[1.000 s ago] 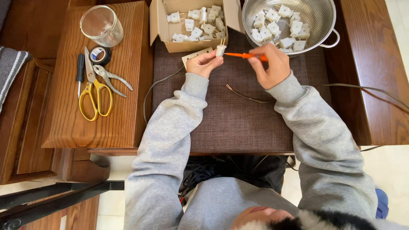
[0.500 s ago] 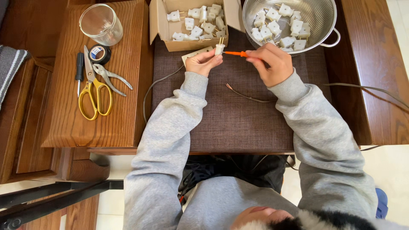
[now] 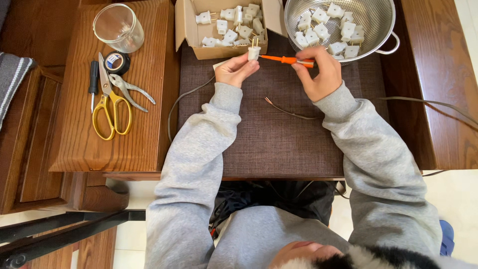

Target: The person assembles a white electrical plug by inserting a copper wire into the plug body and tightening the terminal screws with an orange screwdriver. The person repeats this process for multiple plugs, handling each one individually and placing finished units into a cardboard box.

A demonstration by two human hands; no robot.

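Note:
My left hand (image 3: 235, 69) pinches a small white plug (image 3: 254, 52) with its two metal prongs pointing up. My right hand (image 3: 321, 74) grips an orange-handled screwdriver (image 3: 288, 60), whose tip touches the plug's side. Both hands hover over a dark brown woven mat (image 3: 269, 129). Just behind the hands, an open cardboard box (image 3: 224, 30) holds several white plugs, and a metal colander (image 3: 348, 25) to its right holds several more.
A brown wire piece (image 3: 289, 110) lies on the mat. On the wooden board at left are yellow-handled scissors (image 3: 110, 104), pliers (image 3: 130, 89), a black screwdriver (image 3: 93, 82), black tape roll (image 3: 117, 63) and a glass jar (image 3: 118, 27). Cables (image 3: 433, 105) run off right.
Both hands shifted slightly with the plug and screwdriver; the right hand turned a little on the handle. The tip stays at the plug.

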